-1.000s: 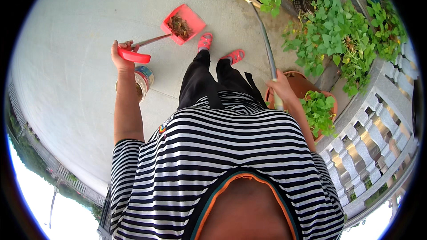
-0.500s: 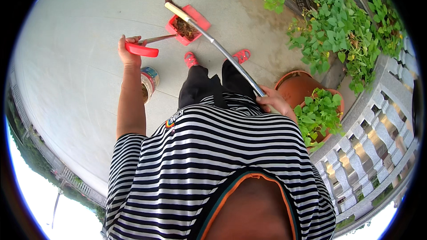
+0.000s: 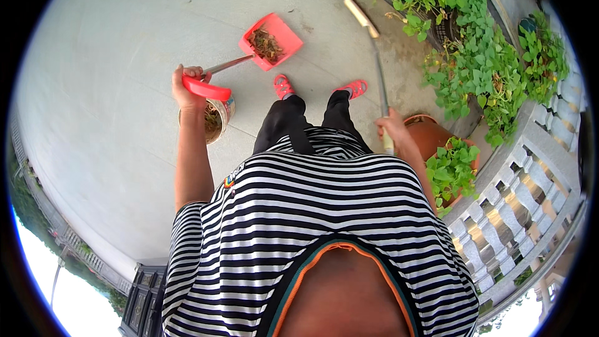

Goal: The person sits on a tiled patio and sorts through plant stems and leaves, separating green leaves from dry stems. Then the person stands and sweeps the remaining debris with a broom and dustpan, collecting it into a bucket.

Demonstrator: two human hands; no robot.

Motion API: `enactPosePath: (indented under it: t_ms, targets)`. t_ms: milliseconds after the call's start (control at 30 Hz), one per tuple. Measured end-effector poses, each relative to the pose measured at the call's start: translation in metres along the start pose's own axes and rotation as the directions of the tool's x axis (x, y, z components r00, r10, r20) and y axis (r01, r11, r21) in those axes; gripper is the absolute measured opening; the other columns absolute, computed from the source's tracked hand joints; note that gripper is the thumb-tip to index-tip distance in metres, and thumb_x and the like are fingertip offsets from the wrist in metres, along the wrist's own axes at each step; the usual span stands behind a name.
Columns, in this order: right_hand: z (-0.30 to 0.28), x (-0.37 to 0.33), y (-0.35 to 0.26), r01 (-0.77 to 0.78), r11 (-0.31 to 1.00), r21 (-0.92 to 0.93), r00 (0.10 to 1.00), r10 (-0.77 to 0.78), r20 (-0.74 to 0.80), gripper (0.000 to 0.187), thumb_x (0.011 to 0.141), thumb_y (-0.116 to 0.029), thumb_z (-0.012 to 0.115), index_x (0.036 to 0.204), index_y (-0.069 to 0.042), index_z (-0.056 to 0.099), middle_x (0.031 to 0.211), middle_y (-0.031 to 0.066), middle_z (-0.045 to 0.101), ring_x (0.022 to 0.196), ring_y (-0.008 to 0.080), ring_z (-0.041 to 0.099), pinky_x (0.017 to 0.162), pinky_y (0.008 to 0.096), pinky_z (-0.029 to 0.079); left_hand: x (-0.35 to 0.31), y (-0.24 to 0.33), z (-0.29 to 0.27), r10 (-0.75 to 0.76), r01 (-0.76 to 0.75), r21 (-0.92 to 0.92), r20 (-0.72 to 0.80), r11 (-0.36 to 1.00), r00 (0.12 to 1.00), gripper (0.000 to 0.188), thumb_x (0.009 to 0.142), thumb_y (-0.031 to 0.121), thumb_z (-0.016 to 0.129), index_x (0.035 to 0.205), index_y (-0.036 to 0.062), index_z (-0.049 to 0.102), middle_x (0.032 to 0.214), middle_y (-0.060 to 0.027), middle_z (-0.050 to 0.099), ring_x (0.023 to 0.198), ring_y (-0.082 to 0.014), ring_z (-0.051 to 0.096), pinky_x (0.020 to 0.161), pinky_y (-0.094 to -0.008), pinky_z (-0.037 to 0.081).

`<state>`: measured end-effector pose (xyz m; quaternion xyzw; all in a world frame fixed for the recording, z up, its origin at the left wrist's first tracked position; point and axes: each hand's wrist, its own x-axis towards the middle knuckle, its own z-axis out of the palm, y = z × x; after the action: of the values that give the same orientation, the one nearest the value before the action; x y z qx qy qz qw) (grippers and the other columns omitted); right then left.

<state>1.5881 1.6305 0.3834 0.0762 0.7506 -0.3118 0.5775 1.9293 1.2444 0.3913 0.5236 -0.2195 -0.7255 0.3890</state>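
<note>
My left hand [image 3: 189, 90] is closed round the red grip of a long-handled dustpan [image 3: 290, 39]. The red pan holds a heap of dry brown leaves [image 3: 265, 45] and sits ahead of my feet, at or near the ground. In my right hand [image 3: 393, 127] is the metal pole of a broom [image 3: 380, 73], gripped near its pale end. The broom's cream head points away from me, right of the pan and apart from it; its bristles can hardly be made out. Below my left hand stands a bucket [image 3: 229, 111] with brown debris in it, partly hidden by my forearm.
Leafy green plants [image 3: 465, 56] spread along the right side. Terracotta pots [image 3: 427, 134] stand close to my right arm, before a pale stone balustrade [image 3: 508, 218]. My red sandals [image 3: 284, 85] are on the grey concrete floor [image 3: 118, 87].
The broom has swung right, off the dustpan, and its head now lies near the plants. The dustpan and my left hand have shifted slightly right in view. More of the bucket's inside shows.
</note>
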Motion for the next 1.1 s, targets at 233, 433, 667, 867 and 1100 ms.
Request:
enactPosePath:
  t_ms: [233, 433, 667, 867, 1100]
  targets:
    - [0.091, -0.014, -0.003, 0.129, 0.991, -0.020, 0.877, -0.105, 0.468, 0.036, 0.072, -0.006, 0.054, 0.108, -0.001, 0.057, 0.073, -0.0019, 0.053, 0.058, 0.0064, 0.046, 0.051, 0.0199, 0.035, 0.031, 0.019, -0.001, 0.016, -0.015, 0.039, -0.019, 0.999, 1.000, 0.030, 0.085, 0.030, 0.053, 0.063, 0.0118, 0.045, 0.066, -0.0036, 0.049, 0.073, -0.0175, 0.051, 0.070, -0.0409, 0.047]
    - [0.107, -0.053, -0.065, 0.181, 0.981, -0.074, 0.870, -0.125, 0.477, 0.045, 0.075, -0.008, 0.060, 0.119, -0.003, 0.051, 0.068, -0.0014, 0.053, 0.050, 0.0064, 0.047, 0.046, 0.0213, 0.037, 0.044, 0.032, -0.030, 0.018, -0.020, -0.027, -0.072, 0.999, 0.997, 0.030, 0.085, 0.030, 0.054, 0.063, 0.0111, 0.045, 0.065, -0.0042, 0.049, 0.071, -0.0179, 0.051, 0.069, -0.0415, 0.048]
    - [0.124, 0.012, -0.159, 0.198, 0.967, -0.159, 0.951, -0.151, 0.268, 0.038, 0.076, -0.007, 0.062, 0.108, -0.004, 0.042, 0.058, 0.0022, 0.047, 0.043, 0.0116, 0.047, 0.037, 0.0284, 0.039, 0.045, 0.039, -0.062, 0.021, -0.032, -0.086, -0.126, 0.996, 0.992, 0.032, 0.084, 0.033, 0.053, 0.062, 0.0105, 0.046, 0.066, -0.0049, 0.050, 0.073, -0.0180, 0.051, 0.071, -0.0406, 0.048]
    - [0.138, 0.067, -0.155, 0.113, 0.938, -0.327, 0.975, -0.041, 0.218, 0.039, 0.072, -0.004, 0.061, 0.102, -0.004, 0.037, 0.062, 0.0058, 0.048, 0.045, 0.0154, 0.049, 0.036, 0.0328, 0.040, 0.051, 0.032, -0.052, 0.055, -0.069, -0.096, -0.146, 0.993, 0.988, 0.033, 0.086, 0.032, 0.052, 0.062, 0.0108, 0.046, 0.070, -0.0051, 0.051, 0.078, -0.0188, 0.052, 0.071, -0.0402, 0.047]
    - [0.085, 0.047, -0.190, -0.041, 0.967, -0.250, 0.752, 0.195, 0.629, 0.041, 0.073, 0.000, 0.059, 0.112, 0.002, 0.051, 0.066, -0.0001, 0.051, 0.047, 0.0061, 0.046, 0.043, 0.0205, 0.036, 0.067, 0.044, -0.040, 0.041, -0.066, -0.112, -0.217, 0.992, 0.975, 0.034, 0.085, 0.034, 0.055, 0.062, 0.0109, 0.046, 0.069, -0.0046, 0.051, 0.079, -0.0189, 0.052, 0.073, -0.0396, 0.047]
